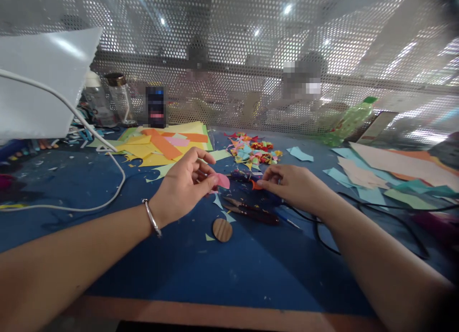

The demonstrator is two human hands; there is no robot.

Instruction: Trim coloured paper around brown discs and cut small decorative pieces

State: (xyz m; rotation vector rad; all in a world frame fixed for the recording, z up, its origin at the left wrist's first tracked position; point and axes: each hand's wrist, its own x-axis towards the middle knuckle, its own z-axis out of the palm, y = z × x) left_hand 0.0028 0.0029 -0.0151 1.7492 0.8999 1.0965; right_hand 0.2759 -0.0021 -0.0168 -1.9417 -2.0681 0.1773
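My left hand (190, 186) pinches a small rounded piece of pink paper (223, 181) between thumb and fingers. To its right, my right hand (287, 185) is closed around what looks like a hot glue gun, dark blue with an orange part (256, 184); the palm hides most of it, and a black cord trails off behind the wrist. Dark-handled thread snips (256, 214) lie below both hands, blades pointing left. A blue pen-like tool (289, 221) rests beside the snips. Nearer to me sits a round wood-grained disc (223, 230).
Behind my hands are a heap of folded colourful scraps (253, 150) and yellow and orange paper sheets (154, 148). More paper (398, 167) and a green bottle (353, 119) stand right. A white cable (120, 188) loops left; a perforated metal screen (229, 59) closes the back.
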